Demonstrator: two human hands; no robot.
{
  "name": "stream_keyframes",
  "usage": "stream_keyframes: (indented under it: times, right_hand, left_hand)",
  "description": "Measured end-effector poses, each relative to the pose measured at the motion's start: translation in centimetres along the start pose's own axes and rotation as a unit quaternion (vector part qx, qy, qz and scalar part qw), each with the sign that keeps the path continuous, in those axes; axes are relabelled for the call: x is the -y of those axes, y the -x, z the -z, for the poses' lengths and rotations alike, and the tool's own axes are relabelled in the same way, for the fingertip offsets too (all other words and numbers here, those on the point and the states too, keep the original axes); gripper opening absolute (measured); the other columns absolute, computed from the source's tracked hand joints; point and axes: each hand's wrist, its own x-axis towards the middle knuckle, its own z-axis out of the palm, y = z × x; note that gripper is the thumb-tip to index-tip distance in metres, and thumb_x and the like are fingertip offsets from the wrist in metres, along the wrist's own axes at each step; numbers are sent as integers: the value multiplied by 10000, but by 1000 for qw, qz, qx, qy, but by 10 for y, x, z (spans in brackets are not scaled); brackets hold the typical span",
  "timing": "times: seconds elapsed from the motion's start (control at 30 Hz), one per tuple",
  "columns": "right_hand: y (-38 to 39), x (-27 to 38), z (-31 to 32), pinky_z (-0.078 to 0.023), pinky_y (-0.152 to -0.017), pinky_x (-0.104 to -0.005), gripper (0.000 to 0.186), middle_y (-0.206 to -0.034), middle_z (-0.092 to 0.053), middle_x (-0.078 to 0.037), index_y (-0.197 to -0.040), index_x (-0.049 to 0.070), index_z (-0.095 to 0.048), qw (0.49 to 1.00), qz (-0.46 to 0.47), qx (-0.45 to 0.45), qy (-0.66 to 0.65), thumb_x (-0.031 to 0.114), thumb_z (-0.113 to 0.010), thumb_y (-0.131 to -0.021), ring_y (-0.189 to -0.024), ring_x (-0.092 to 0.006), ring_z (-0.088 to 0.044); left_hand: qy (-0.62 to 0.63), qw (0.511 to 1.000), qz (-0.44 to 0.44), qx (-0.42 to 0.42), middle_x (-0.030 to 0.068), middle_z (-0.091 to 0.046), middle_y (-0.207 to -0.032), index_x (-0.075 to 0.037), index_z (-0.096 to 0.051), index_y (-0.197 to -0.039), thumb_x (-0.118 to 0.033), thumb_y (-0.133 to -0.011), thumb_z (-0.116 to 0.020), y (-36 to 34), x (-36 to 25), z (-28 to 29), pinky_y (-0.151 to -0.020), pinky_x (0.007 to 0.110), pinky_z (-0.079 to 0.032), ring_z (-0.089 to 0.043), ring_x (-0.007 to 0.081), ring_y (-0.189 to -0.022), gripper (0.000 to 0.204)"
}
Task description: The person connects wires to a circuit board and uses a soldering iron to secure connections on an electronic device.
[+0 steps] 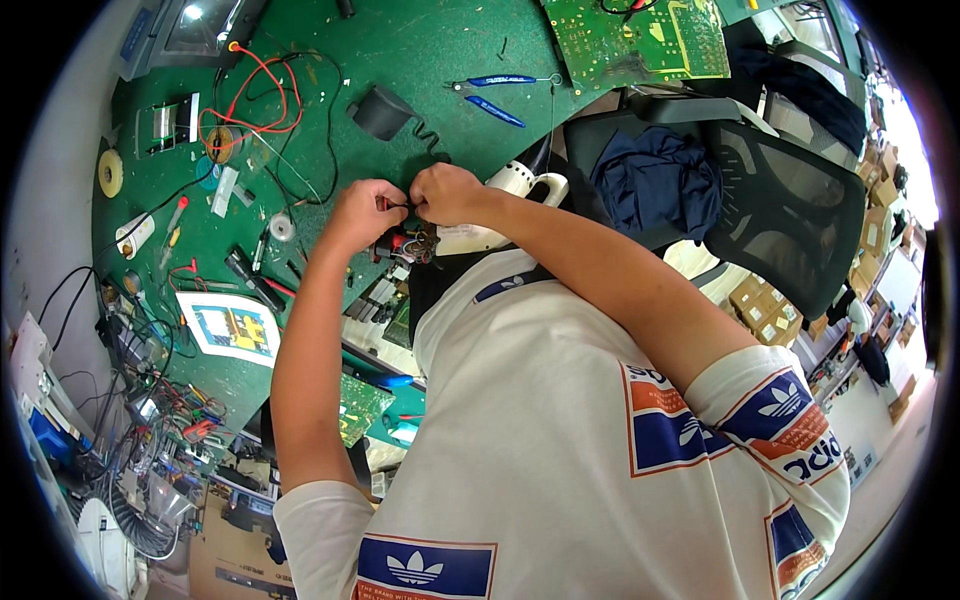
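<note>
My left hand (370,210) and my right hand (445,193) are close together near the edge of the green bench, both closed, with fingertips pinching at a small dark wire with a bit of red between them; the exact piece is partly hidden. Just below them is an exposed electronic assembly (410,246) with wires and red parts, beside an off-white appliance body (465,238) with a handle and vent holes. A black coiled cord runs from a dark block (380,113) toward my right hand.
Blue-handled cutters (495,82), a circuit board (640,40), red and black leads, spools (109,173), a flashlight (250,278) and a printed sheet (227,328) lie about the green bench (400,45). An office chair (770,210) with dark clothing stands at right.
</note>
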Motion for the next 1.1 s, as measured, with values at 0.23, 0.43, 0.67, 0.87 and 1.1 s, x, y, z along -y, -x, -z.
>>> stream_keyframes:
  times: [0.23,0.43,0.67,0.87,1.1]
  right_hand:
    - [2,7,7,-545,-810,-408,155,-944,-685,-89,-828,118,-726,999,7,23,24,180,-636,-718,-923,-292,-662]
    - [-3,5,1,-547,-811,-410,167,-936,-685,-123,-832,80,-720,999,-10,10,39,182,-641,-727,-921,-298,-667]
    - [-4,0,8,-550,-784,-404,266,-907,-680,-166,-883,30,-707,999,23,41,12,226,-697,-704,-895,-313,-669]
    - [23,9,35,-534,-653,-348,368,-781,-656,-121,-1015,8,-673,985,47,-61,-156,170,-751,-693,-692,-264,-664]
    - [31,13,23,-523,-648,-389,243,-863,-607,-96,-982,56,-659,961,221,-159,-41,129,-720,-758,-745,-277,-644]
  left_hand:
    - [-40,996,-60,-60,88,-616,-756,-5,-690,-866,-45,-751,-695,-2,6,-11,-604,311,-464,-583,183,-640,121]
    - [-31,997,-59,-48,106,-626,-789,-30,-698,-940,-69,-768,-694,7,-4,-3,-627,333,-477,-596,205,-658,176]
    - [47,980,-92,-171,86,-675,-805,-60,-668,-1097,-54,-796,-692,31,-10,-22,-643,302,-493,-612,178,-658,302]
    - [114,970,-23,-215,73,-706,-784,6,-678,-998,-58,-817,-687,39,-3,-41,-614,278,-508,-633,124,-636,192]
    - [135,962,-9,-238,123,-690,-796,-5,-695,-868,-69,-779,-711,41,-10,-42,-655,306,-533,-690,202,-689,110]
